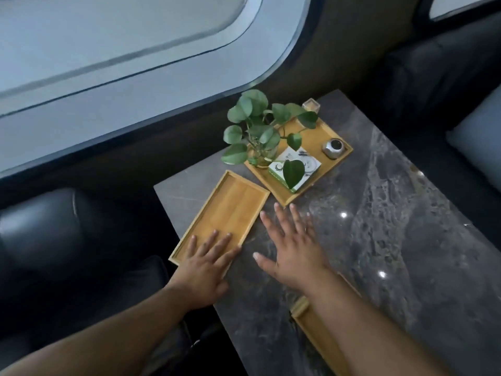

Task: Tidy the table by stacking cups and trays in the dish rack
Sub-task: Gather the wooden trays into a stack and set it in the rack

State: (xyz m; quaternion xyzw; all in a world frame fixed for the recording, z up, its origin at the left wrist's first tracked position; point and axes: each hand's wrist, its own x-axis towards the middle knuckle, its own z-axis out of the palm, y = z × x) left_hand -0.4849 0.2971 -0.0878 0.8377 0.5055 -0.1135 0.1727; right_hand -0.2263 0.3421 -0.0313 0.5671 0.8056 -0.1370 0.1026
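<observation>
An empty bamboo tray point(230, 207) lies near the left edge of the dark marble table point(379, 240). My left hand point(206, 264) rests flat on its near end, fingers apart, holding nothing. My right hand point(292, 245) hovers open over the bare table just right of that tray, fingers spread. A second bamboo tray point(311, 318) sits nearer to me, mostly hidden under my right forearm. A larger bamboo tray point(330, 134) at the back holds a potted plant point(260, 128), a green and white box point(301, 164) and a small metal cup point(334, 148). No dish rack is in view.
A small clear glass point(311, 105) stands behind the large tray at the table's far edge. Black leather seats point(54, 234) flank the table on the left and at the far right. A large curved window point(108, 63) runs behind.
</observation>
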